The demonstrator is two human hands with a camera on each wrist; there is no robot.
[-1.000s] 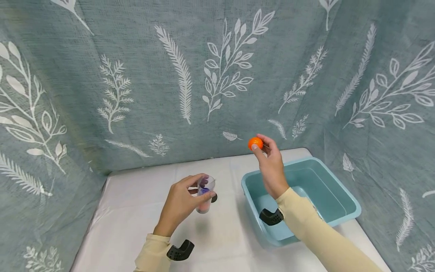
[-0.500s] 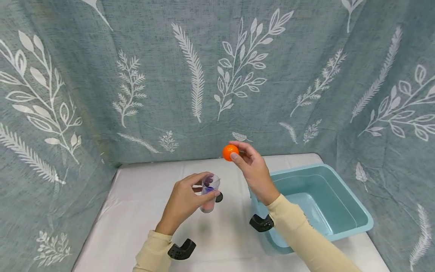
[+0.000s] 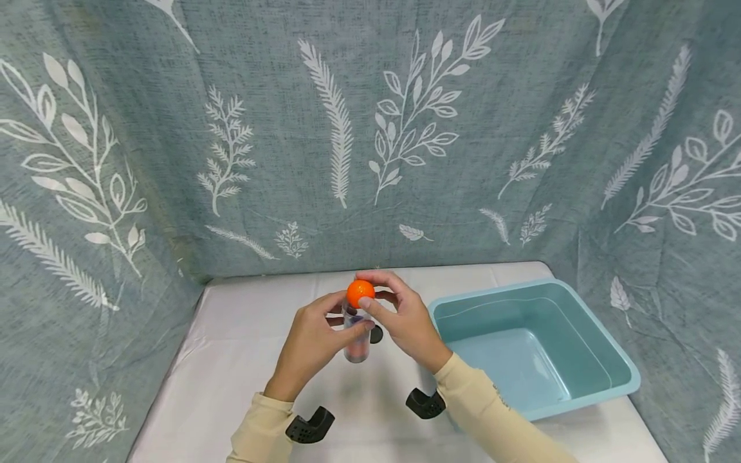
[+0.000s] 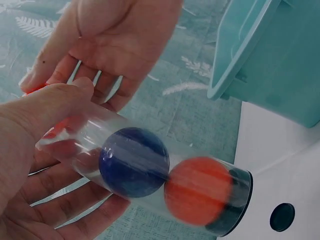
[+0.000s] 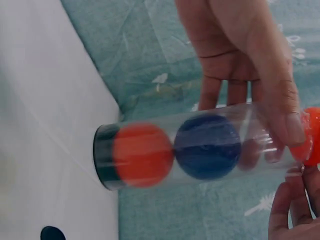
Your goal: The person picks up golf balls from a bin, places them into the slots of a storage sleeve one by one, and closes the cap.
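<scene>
Held upright in my left hand [image 3: 315, 335] is a clear plastic tube [image 3: 356, 352], gripped near its upper end between thumb and fingers. Inside it a blue ball [image 4: 134, 162] rests on an orange-red ball [image 4: 198, 191], above the tube's dark end cap [image 4: 243, 202]. My right hand [image 3: 410, 325] pinches a shiny orange ball [image 3: 361, 293] between thumb and fingers, right at the tube's open mouth. In the right wrist view this orange ball [image 5: 313, 136] overlaps the tube's rim, and part of it lies outside the frame.
A small round black lid [image 3: 376, 334] lies on the white-covered table [image 3: 231, 360] behind the tube. To the right stands a teal plastic basin [image 3: 585, 405]. Patterned grey-green cloth [image 3: 260, 161] hangs around the back and sides.
My right hand has carried the orange ball leftward from above the basin and down to the mouth of the tube. The left hand keeps its grip; the head view has shifted slightly.
</scene>
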